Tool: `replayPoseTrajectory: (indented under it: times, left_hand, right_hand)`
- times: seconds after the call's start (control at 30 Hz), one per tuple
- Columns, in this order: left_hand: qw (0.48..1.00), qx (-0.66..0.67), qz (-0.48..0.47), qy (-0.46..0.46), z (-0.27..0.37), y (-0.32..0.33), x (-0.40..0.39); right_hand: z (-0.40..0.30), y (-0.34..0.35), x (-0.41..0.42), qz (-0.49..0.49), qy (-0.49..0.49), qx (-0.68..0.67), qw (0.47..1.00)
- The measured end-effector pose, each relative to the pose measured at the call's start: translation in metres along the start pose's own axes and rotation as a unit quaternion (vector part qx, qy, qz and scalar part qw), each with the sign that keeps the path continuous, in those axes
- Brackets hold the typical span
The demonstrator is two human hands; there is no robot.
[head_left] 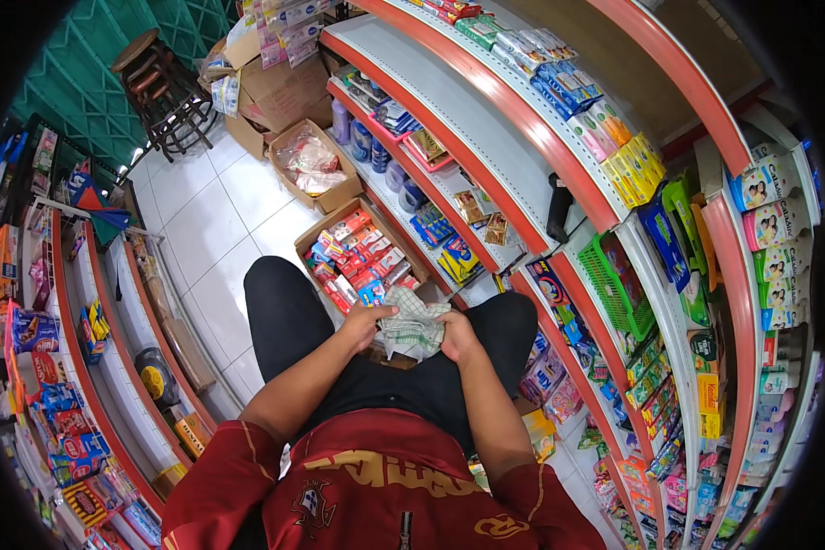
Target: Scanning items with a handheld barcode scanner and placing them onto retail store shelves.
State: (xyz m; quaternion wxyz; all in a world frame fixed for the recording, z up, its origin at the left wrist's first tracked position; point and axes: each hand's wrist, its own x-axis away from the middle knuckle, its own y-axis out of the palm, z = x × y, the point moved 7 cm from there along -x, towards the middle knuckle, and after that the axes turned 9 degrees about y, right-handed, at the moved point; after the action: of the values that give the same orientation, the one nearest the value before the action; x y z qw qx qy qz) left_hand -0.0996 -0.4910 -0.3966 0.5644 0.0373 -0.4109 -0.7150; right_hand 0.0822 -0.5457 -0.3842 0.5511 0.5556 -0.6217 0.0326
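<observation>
Between my knees I hold a crumpled green-and-white checked cloth [412, 322]. My left hand [361, 326] pinches its left edge, and my right hand [458, 334] grips the opposite side. Just beyond the cloth, a cardboard box [305, 243] on the floor is filled with small red, white and blue product boxes [366, 256]. The part of that box nearest me is hidden behind the cloth and my hands.
Red-edged metal shelves [454, 79] rise on my right, with soap packs [567, 86] and a green plastic basket [615, 285]. Another shelf unit [120, 357] stands left. Ahead are an open carton [314, 165] with plastic-wrapped items and stacked stools [158, 89] on white floor tiles [206, 213].
</observation>
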Motion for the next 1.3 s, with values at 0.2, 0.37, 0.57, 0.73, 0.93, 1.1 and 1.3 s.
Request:
replayPoseTrajectory:
  times: [0.2,0.37,0.57,0.73,0.93,1.1,1.3]
  left_hand:
    - [1.000,0.010,0.017,0.000,0.000,-0.008,-0.004]
    - [0.998,-0.049,-0.033,0.023,-0.009,-0.018,-0.009]
    - [0.996,0.002,0.020,-0.092,-0.015,-0.006,-0.007]
    - [0.975,-0.109,-0.069,-0.182,-0.042,-0.011,0.004]
    - [0.980,-0.050,-0.038,-0.189,-0.031,0.004,0.012]
    - [0.991,-0.022,0.012,-0.132,-0.037,-0.034,-0.008]
    - [0.993,-0.031,0.108,-0.022,-0.012,-0.041,-0.019]
  right_hand:
    - [-0.011,0.035,0.031,-0.071,0.089,-0.041,0.993]
    - [0.015,-0.004,-0.013,-0.004,0.037,0.227,0.973]
    - [-0.018,-0.008,-0.001,0.154,-0.248,0.320,0.901]
    - [-0.032,0.028,0.017,0.130,-0.390,0.435,0.801]
    - [0.001,0.063,0.022,0.032,-0.362,0.609,0.705]
    - [0.019,0.076,0.024,-0.024,-0.329,0.653,0.682]
    - [0.001,0.029,0.011,0.109,-0.292,0.528,0.790]
